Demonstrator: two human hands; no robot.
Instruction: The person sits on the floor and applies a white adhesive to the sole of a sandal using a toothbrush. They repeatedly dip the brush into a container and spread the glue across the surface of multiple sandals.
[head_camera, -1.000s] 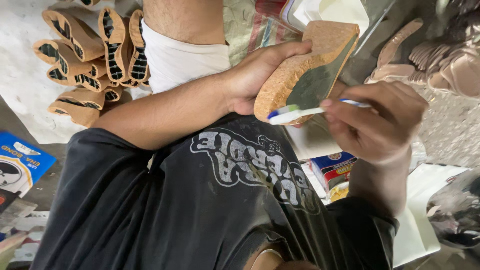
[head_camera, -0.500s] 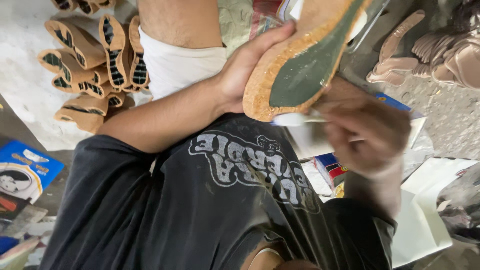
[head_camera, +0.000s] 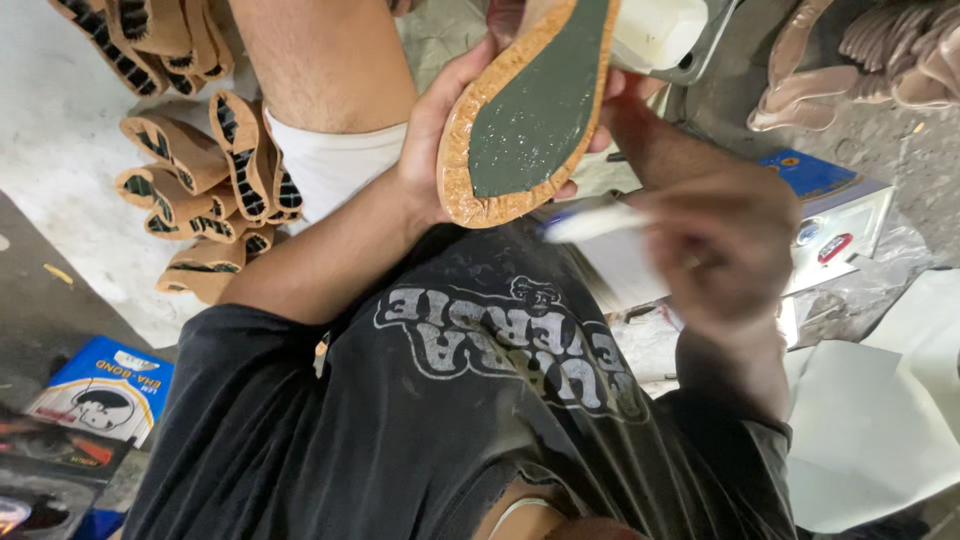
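Observation:
My left hand (head_camera: 440, 140) grips a shoe sole (head_camera: 530, 110) from behind, its dark green face with a tan rim turned towards me. My right hand (head_camera: 725, 250) is blurred just below and right of the sole, closed on a white brush-like stick (head_camera: 590, 222) whose tip points left under the sole's heel end. A white container (head_camera: 655, 30) sits behind the sole at the top.
Tan soles with black patterned insides (head_camera: 200, 190) lie stacked on the pale floor at left. More pinkish-tan shoe pieces (head_camera: 860, 60) lie at top right. A blue box (head_camera: 105, 390) is at lower left; white paper sheets (head_camera: 870, 420) and small packs (head_camera: 830, 215) at right.
The sole has been turned so its green face shows and has been lifted higher. My right hand has dropped below it with the stick, moving fast enough to blur.

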